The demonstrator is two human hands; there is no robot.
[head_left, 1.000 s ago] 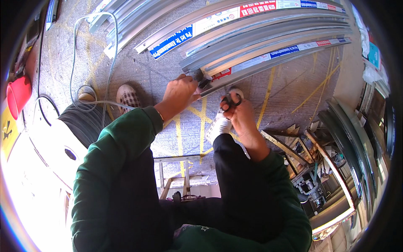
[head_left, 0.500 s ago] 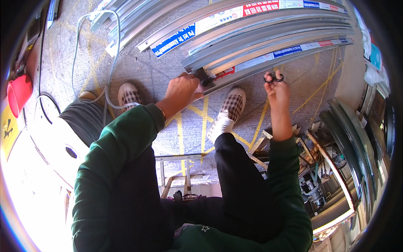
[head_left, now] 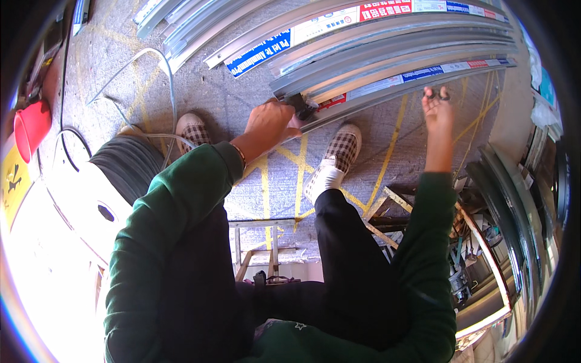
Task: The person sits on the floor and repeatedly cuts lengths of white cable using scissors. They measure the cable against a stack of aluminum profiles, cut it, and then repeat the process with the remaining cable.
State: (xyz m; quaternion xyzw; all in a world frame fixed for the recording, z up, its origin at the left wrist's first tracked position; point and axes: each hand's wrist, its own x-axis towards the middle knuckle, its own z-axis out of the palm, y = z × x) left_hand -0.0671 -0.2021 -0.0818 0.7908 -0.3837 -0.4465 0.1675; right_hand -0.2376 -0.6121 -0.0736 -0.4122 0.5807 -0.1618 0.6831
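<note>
**Both hands at the aluminium profiles**

From my feed, the left hand [head_left: 273,123] is closed over a small dark block [head_left: 301,107] that sits at the cut end of the nearest aluminium profile [head_left: 417,81]; the fingers curl down around it and the thumb side presses toward the metal. The right hand [head_left: 437,104] is stretched out further along the same profile, touching its lower edge. Its fingers are pinched around a small dark object [head_left: 437,92], which I take to be a tool with finger loops, though it is too small in this view for me to be sure.

Both forearms wear green sleeves [head_left: 181,199]. Just below the left hand I see the left checked shoe [head_left: 192,130], and between the two hands the right checked shoe [head_left: 343,147] with a white sock, both planted on the concrete floor [head_left: 212,97], which carries painted yellow lines [head_left: 299,175].

Beyond the hands lies a stack of long aluminium profiles, some with blue, red and white label strips [head_left: 315,30]. A white cable [head_left: 160,66] loops over the floor on the left, near a red bucket [head_left: 31,124]. On the right edge stand curved dark frames [head_left: 514,199] and wooden slats [head_left: 393,202].
</note>
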